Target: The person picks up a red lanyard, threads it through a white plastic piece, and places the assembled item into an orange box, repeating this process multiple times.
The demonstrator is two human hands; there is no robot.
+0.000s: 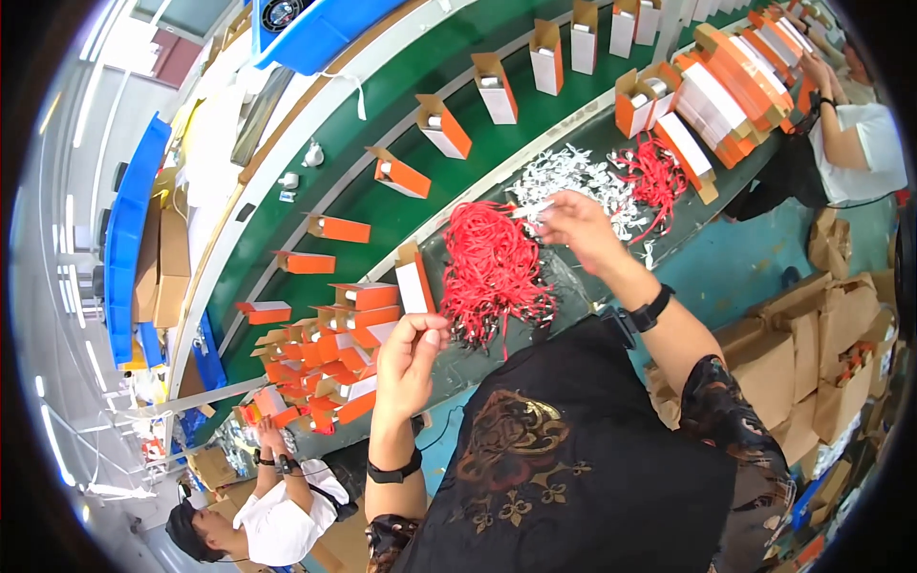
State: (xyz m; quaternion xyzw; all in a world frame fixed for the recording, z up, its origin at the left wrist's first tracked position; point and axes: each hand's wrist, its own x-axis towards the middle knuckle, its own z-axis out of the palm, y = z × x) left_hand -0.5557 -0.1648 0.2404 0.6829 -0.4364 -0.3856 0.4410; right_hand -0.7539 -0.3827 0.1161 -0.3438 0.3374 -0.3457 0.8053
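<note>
A heap of thin red cords (487, 258) with dark ends lies on the dark bench in front of me. My right hand (578, 229) is at its far right edge, finger and thumb pinched on a small white piece (531, 209). Whether that piece is tied to a red cord I cannot tell. My left hand (409, 361) is raised near the heap's lower left, fingertips pressed together; anything between them is too small to make out. Beyond the right hand is a pile of small white pieces (573, 181), with a smaller bunch of red cords (655, 181) beside it.
Open orange-and-white boxes (444, 132) stand in a row on the green conveyor belt (382, 124). More boxes (334, 339) crowd at the left. One co-worker (287, 511) is at lower left, another (860, 143) at upper right. Brown cartons (793, 334) lie at the right.
</note>
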